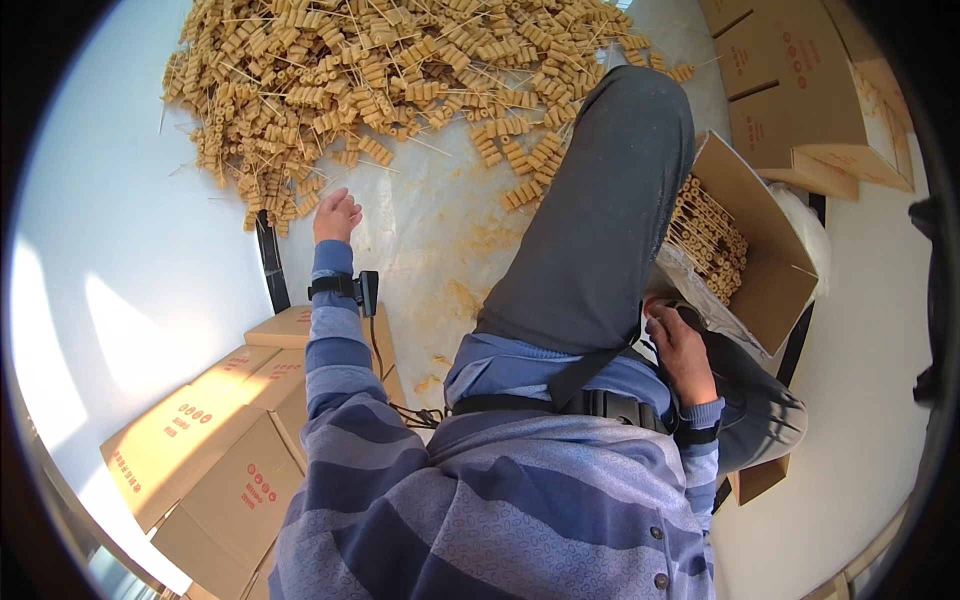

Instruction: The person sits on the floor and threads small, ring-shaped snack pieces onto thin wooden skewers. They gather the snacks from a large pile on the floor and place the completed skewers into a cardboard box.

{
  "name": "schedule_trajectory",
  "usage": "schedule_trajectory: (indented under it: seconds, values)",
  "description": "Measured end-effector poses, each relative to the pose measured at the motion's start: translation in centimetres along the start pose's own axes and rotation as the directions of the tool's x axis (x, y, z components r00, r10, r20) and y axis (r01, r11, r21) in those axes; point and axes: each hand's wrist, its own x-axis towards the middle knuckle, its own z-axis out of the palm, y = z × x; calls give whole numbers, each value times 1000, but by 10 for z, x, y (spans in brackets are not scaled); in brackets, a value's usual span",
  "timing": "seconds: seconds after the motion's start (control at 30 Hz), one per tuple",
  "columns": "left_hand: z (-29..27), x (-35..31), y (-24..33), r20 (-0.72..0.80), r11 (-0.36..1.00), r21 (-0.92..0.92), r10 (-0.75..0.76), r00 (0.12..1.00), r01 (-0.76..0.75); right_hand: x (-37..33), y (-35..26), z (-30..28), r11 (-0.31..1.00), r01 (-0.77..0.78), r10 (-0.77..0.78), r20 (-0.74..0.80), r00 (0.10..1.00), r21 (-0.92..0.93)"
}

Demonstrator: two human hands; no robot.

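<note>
A big heap of tan, spiral-cut food pieces on thin wooden skewers spreads across the far side. My left hand is held at the near edge of this heap, its fingers curled in, and no skewer shows in it. On the right, beside my raised knee, stands an open cardboard box lined with clear plastic. Skewered pieces lie packed in rows inside it. My right hand rests low by my leg near the box, fingers loosely stretched; the fingertips are partly hidden.
Closed cardboard boxes are stacked at the lower left, and more boxes stand at the far right. Pale sheeting with orange crumbs covers the floor before me. My bent leg rises between the heap and the open box.
</note>
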Motion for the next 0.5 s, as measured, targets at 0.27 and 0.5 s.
schedule_trajectory:
  seconds: [0.27, 0.5]
  values:
    - [69, -21, -174, 271, 928, 133, -371, 888, 347, 20, -30, 5, 961, 38, -32, 29, 999, -274]
    - [224, -57, -154, 472, 627, 624, 175, 864, -467, 22, -14, 16, 933, 29, -5, 68, 998, -358]
